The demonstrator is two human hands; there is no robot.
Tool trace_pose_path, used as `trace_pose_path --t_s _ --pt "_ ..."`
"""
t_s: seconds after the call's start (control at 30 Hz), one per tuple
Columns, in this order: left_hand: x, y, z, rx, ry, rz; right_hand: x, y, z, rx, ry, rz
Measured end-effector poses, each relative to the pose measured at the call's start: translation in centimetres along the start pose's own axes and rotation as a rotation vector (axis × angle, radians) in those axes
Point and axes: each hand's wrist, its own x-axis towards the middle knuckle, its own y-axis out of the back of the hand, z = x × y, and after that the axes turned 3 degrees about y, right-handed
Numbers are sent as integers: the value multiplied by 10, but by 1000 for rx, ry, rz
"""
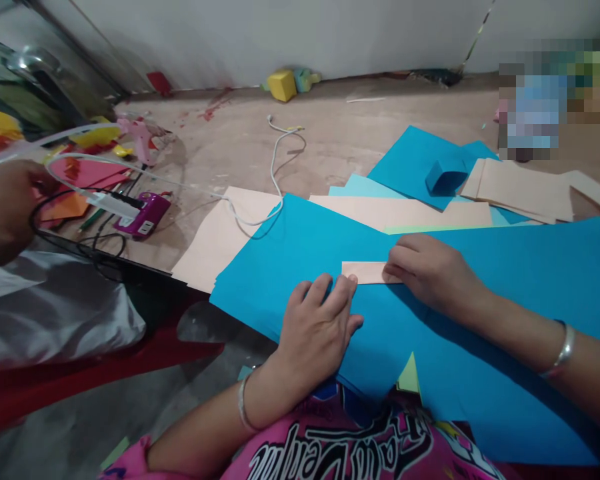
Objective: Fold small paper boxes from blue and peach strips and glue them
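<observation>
A short pale pink paper strip (pixel 365 272) lies flat on large blue paper sheets (pixel 300 247) in front of me. My left hand (pixel 320 320) rests palm down on the blue paper, fingers apart, with a fingertip touching the strip's lower left edge. At the strip's other end, my right hand (pixel 430 270) has its fingers closed on the paper, which hides that end. Behind the right hand stands a small folded blue paper piece (pixel 445 179). A small pale yellow-green paper scrap (pixel 409 375) pokes out near my body.
Pale pink sheets (pixel 525 187) lie at the right. A white cable (pixel 275 160) crosses the left part of the table. A purple power adapter (pixel 145 215) and a pink glue gun (pixel 139 137) lie left, near another person's hand (pixel 10 193). Yellow paper box (pixel 283 86) sits by the wall.
</observation>
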Motion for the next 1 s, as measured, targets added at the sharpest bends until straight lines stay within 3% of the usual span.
trace_pose_path --t_s 0.1,0.2,0.27,0.4,0.5,0.73,1.0 --pt "-1 -3 -9 -107 35 55 1 2 0 56 -24 4" --pt "2 -9 -18 -272 136 233 2 9 -1 221 -68 71" --pt "7 -11 -21 -479 236 290 1 16 -2 375 -121 150" --pt "22 -7 -13 -1119 417 217 -3 28 -4 583 -114 260" --pt "30 -1 -6 -1339 546 171 -5 29 -3 578 -43 264" --pt "30 5 -4 -1445 648 167 -4 23 4 511 141 206" --pt "30 3 -6 -1306 593 220 -4 23 0 497 120 163"
